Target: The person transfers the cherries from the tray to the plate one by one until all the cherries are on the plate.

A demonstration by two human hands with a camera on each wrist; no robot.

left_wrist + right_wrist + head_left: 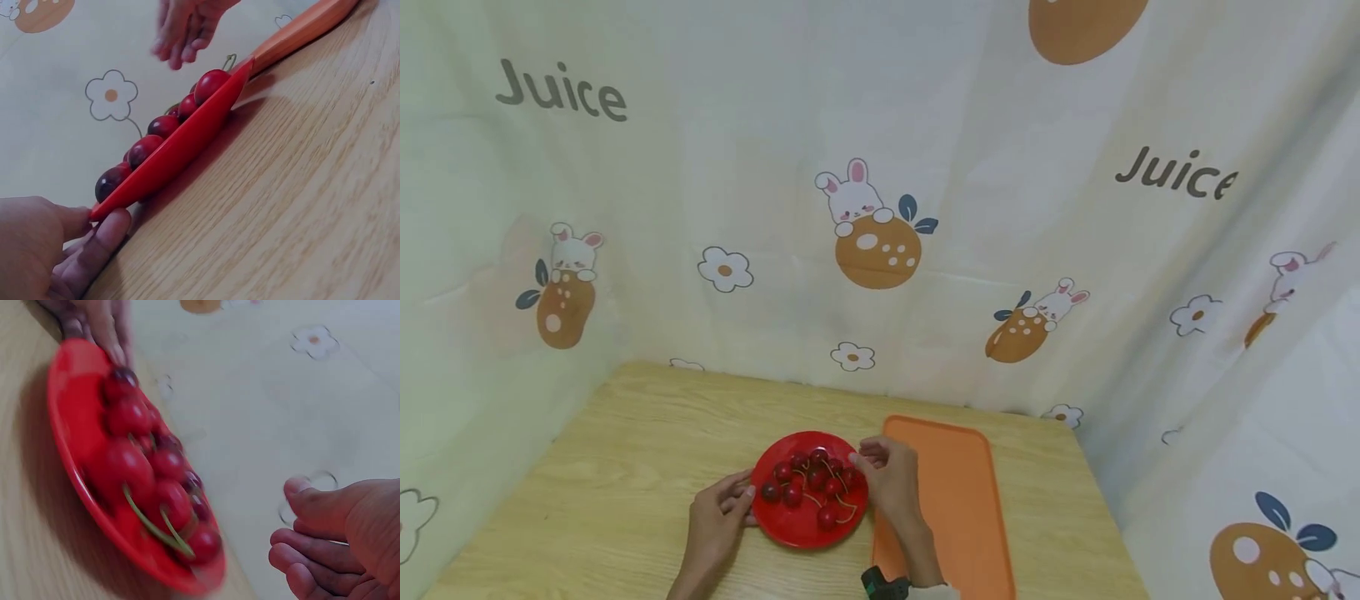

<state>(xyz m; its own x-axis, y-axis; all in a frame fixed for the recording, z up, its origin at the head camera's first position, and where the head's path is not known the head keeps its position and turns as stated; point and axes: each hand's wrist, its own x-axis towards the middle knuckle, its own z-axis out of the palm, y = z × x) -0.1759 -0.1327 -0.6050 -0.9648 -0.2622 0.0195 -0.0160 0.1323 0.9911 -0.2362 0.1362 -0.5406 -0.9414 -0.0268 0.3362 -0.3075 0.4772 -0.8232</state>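
A red plate [797, 525] with several dark red cherries [812, 479] on green stems sits on the wooden table [610, 467]. My left hand [737, 500] pinches the plate's left rim; in the left wrist view the thumb of that hand [94, 228] lies on the rim and a finger under it. My right hand [871, 462] hovers at the plate's right edge. In the left wrist view its loosely curled fingers [181, 47] hang just above the cherries [209, 84] and hold nothing. The right wrist view is blurred; it shows the right hand [300, 531] apart from the plate [75, 406].
An orange tray [958, 500] lies flat right of the plate, touching or nearly touching its rim. A printed cloth backdrop [880, 250] closes the table in behind and on both sides. Bare wood lies to the left of the plate.
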